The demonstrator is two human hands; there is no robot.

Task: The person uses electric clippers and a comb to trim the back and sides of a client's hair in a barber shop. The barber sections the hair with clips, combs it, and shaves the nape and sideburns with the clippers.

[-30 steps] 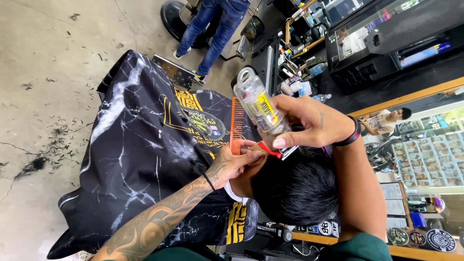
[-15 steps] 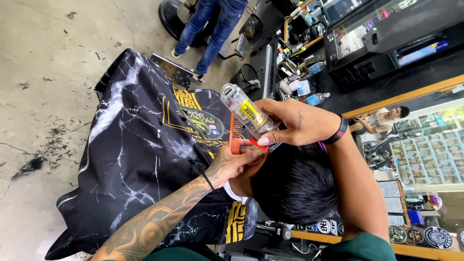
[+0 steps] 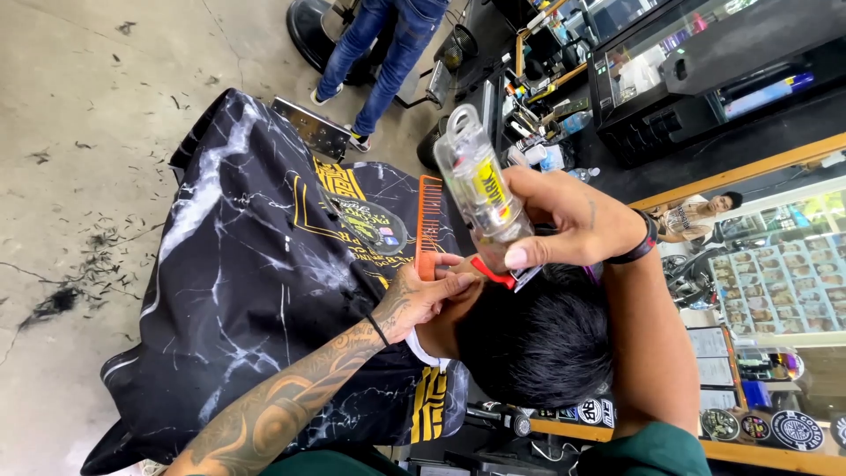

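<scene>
The right hand (image 3: 573, 216) is wrapping closed around a hair clipper (image 3: 480, 198) with a clear, glossy plastic body and a yellow band, its red blade guard pressing at the hairline of the seated customer's black hair (image 3: 538, 339), which is lying thick and spiky. The left hand (image 3: 423, 295), at nine o'clock from the clipper, is pinching the end of a flat orange comb (image 3: 429, 225) between thumb and fingers, its fine teeth standing up toward twelve o'clock; a tattooed forearm and a thin dark wristband are trailing back from it. A slick black cape (image 3: 256, 273) with white marble veining and gold print is draping over the customer. The concrete floor (image 3: 106, 106) at ten o'clock is looking rough and grey, with hair clippings (image 3: 88, 251) scattering across it. At twelve o'clock, a person in blue jeans (image 3: 379, 48) is standing by a chair base, and a mirror (image 3: 767, 256) is running along the three o'clock side. Compared with half a second ago, the clipper is tilting more upright, and the head is sitting lower in view.
</scene>
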